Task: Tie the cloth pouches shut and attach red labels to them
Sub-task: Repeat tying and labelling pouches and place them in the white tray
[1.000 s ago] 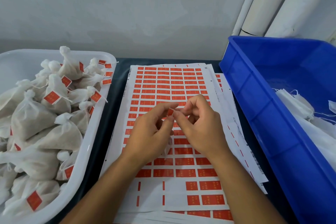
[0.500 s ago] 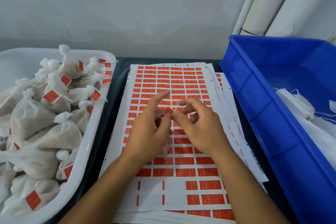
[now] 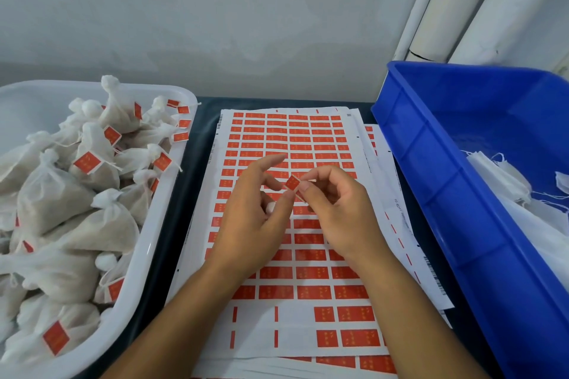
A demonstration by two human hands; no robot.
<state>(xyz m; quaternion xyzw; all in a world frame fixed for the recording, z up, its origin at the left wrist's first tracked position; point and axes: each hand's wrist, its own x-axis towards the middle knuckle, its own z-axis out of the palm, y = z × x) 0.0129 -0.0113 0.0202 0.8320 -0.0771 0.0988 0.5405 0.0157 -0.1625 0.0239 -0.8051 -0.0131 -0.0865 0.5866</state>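
A single red label (image 3: 292,183) is held above the label sheets (image 3: 303,258), pinched between the fingers of the left hand (image 3: 252,221) and the right hand (image 3: 337,218); both hands are curled on it, the left index finger extended. The sheets are stacked on the dark counter (image 3: 181,194), some cells in the near rows already stripped. Tied, labelled pouches (image 3: 61,200) are heaped in the white tray (image 3: 147,243) at left. White cloth (image 3: 505,184) lies in the blue bin (image 3: 446,194) at right.
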